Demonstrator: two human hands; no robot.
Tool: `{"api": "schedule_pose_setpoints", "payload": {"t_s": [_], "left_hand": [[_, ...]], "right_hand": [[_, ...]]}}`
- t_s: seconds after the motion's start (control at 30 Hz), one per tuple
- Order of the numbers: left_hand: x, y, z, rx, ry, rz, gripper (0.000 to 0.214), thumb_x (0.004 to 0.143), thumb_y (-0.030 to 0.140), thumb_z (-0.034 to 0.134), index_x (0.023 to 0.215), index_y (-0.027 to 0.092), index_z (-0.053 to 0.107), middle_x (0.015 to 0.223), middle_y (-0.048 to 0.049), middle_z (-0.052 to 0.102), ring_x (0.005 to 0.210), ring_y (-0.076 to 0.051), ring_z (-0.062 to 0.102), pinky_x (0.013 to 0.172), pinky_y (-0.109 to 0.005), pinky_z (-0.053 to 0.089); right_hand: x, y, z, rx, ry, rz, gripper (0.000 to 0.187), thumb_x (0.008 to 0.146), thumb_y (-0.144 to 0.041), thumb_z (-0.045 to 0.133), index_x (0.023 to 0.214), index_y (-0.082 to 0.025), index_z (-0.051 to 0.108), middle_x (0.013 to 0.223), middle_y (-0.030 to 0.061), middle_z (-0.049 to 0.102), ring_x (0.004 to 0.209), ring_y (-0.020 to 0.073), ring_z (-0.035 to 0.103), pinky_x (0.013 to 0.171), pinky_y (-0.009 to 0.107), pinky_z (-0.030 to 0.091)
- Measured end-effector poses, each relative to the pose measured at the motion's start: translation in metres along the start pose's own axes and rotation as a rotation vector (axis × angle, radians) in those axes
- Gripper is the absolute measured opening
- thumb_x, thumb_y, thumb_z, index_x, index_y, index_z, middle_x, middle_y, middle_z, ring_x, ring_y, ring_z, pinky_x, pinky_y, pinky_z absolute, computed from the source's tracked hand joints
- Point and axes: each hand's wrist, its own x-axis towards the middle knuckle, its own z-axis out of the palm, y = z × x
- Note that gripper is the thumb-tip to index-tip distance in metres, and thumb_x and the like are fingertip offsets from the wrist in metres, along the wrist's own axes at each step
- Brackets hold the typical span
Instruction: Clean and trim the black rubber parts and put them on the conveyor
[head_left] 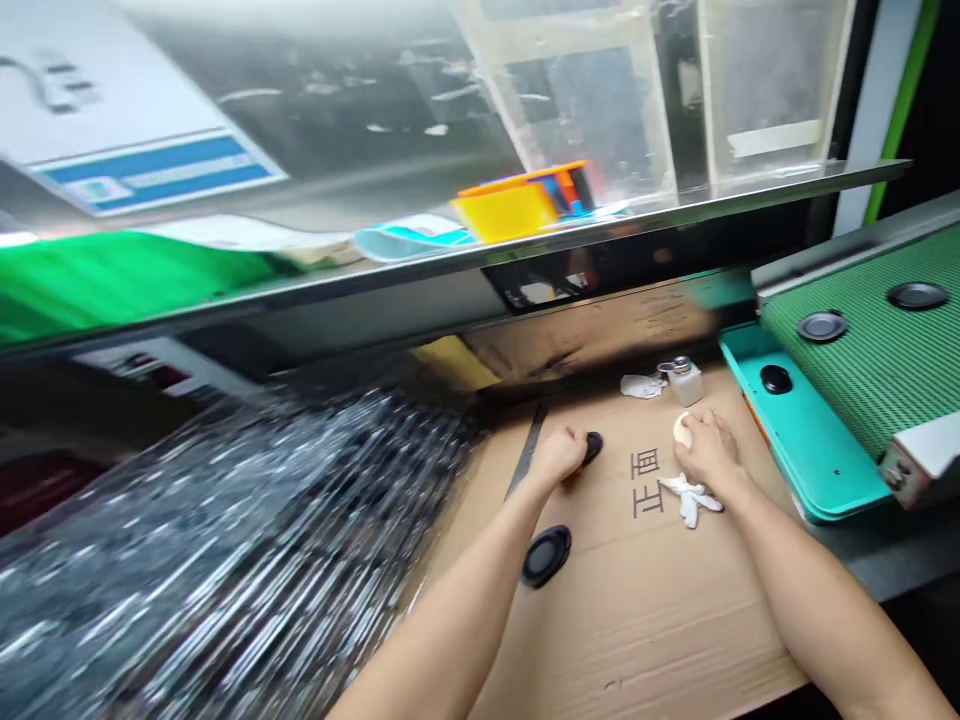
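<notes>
Flattened cardboard sheet (pixel 637 620) on bench, dark printed characters. Black round disc (pixel 546 556) lying flat, just below left hand (pixel 559 455). Left hand closed over second black disc (pixel 593 447), partly hidden. Right hand (pixel 709 450) curled around pale round pad (pixel 682 430). Crumpled white cloth (pixel 691 498) beside it. Small bottle (pixel 685 383) farther on. Green conveyor belt (pixel 862 340) at right. Clear plastic bins (pixel 585 100) beyond, blurred.

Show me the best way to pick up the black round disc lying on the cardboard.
Probably by its rim. The black round disc lies flat on the cardboard sheet, so its top face offers little to pinch. Come down from above with the left hand, the nearer hand, placing thumb and fingers on opposite edges. Its round outline should allow this grip from any side.
</notes>
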Motion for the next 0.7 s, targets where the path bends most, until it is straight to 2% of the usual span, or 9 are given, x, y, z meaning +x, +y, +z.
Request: {"api": "schedule_pose_setpoints", "payload": {"t_s": [0.07, 0.13, 0.23, 0.3, 0.4, 0.5, 0.53, 0.6, 0.7], "left_hand": [[-0.001, 0.007, -0.004, 0.145, 0.017, 0.025, 0.032, 0.082, 0.049, 0.059, 0.083, 0.017, 0.061, 0.082, -0.0206, 0.069, 0.094, -0.041, 0.067, 0.084, -0.048, 0.047], [-0.003, 0.026, -0.010, 0.361, 0.102, 0.092, 0.041, 0.082, 0.053, 0.058, 0.092, 0.013, 0.063, 0.109, -0.0295, 0.064, 0.106, -0.047, 0.062, 0.088, -0.057, 0.045], [-0.019, 0.087, -0.014, 0.429, 0.218, 0.392, 0.044, 0.086, 0.052, 0.054, 0.103, 0.012, 0.064, 0.124, -0.0290, 0.056, 0.117, -0.050, 0.055, 0.096, -0.064, 0.041], [-0.041, 0.148, -0.005, 0.186, 0.201, 0.629, 0.038, 0.085, 0.049, 0.061, 0.104, 0.017, 0.066, 0.122, -0.0218, 0.059, 0.125, -0.046, 0.049, 0.107, -0.063, 0.035], [-0.078, 0.244, 0.021, -0.406, 0.057, 0.864, 0.032, 0.075, 0.039, 0.078, 0.100, 0.020, 0.069, 0.129, -0.0157, 0.059, 0.141, -0.041, 0.033, 0.119, -0.054, 0.025], [-0.104, 0.315, 0.050, -0.652, -0.115, 0.974, 0.025, 0.079, 0.034, 0.076, 0.097, 0.018, 0.068, 0.142, -0.0149, 0.052, 0.152, -0.038, 0.011, 0.118, -0.053, 0.025], [-0.110, 0.329, 0.057, -0.648, -0.189, 0.973, 0.021, 0.080, 0.034, 0.076, 0.092, 0.018, 0.068, 0.140, -0.0153, 0.054, 0.152, -0.038, 0.014, 0.118, -0.054, 0.026], [-0.117, 0.342, 0.064, -0.630, -0.321, 0.936, 0.019, 0.078, 0.032, 0.078, 0.080, 0.018, 0.066, 0.124, -0.0158, 0.064, 0.144, -0.038, 0.032, 0.116, -0.053, 0.029], [-0.119, 0.324, 0.057, -0.726, -0.308, 0.820, 0.020, 0.075, 0.029, 0.080, 0.079, 0.019, 0.063, 0.100, -0.0100, 0.070, 0.117, -0.031, 0.058, 0.109, -0.045, 0.041]], "right_hand": [[-0.001, -0.002, 0.001, 0.013, 0.001, 0.002, 0.024, 0.086, -0.034, 0.059, 0.106, -0.022, 0.065, 0.110, 0.0101, 0.059, 0.103, 0.0251, 0.056, 0.090, 0.036, 0.043], [-0.001, -0.003, 0.003, 0.022, 0.000, 0.012, 0.027, 0.086, -0.035, 0.060, 0.108, -0.021, 0.065, 0.112, 0.0113, 0.060, 0.105, 0.0258, 0.056, 0.091, 0.037, 0.044], [0.000, -0.005, 0.005, 0.026, -0.025, 0.034, 0.032, 0.087, -0.038, 0.060, 0.112, -0.019, 0.064, 0.114, 0.0137, 0.060, 0.109, 0.0274, 0.055, 0.093, 0.039, 0.043], [-0.001, -0.006, 0.006, 0.024, -0.041, 0.030, 0.034, 0.089, -0.040, 0.059, 0.114, -0.018, 0.064, 0.115, 0.0150, 0.060, 0.110, 0.0286, 0.055, 0.093, 0.041, 0.044], [-0.002, -0.006, 0.006, 0.034, -0.029, 0.014, 0.033, 0.090, -0.037, 0.059, 0.115, -0.017, 0.064, 0.118, 0.0153, 0.061, 0.111, 0.0292, 0.056, 0.093, 0.041, 0.045], [-0.001, -0.007, 0.009, 0.054, -0.020, 0.032, 0.033, 0.090, -0.033, 0.056, 0.117, -0.015, 0.064, 0.121, 0.0163, 0.061, 0.114, 0.0303, 0.056, 0.095, 0.042, 0.046], [0.000, -0.007, 0.010, 0.053, -0.030, 0.034, 0.035, 0.090, -0.033, 0.056, 0.119, -0.015, 0.064, 0.122, 0.0169, 0.061, 0.115, 0.0309, 0.056, 0.096, 0.043, 0.046], [0.002, -0.006, 0.013, 0.043, -0.049, 0.024, 0.038, 0.088, -0.032, 0.057, 0.121, -0.014, 0.063, 0.125, 0.0175, 0.061, 0.117, 0.0314, 0.055, 0.098, 0.044, 0.045], [0.002, -0.005, 0.014, 0.039, -0.041, 0.014, 0.040, 0.087, -0.034, 0.058, 0.121, -0.014, 0.062, 0.123, 0.0173, 0.061, 0.117, 0.0308, 0.055, 0.098, 0.043, 0.046]]}}
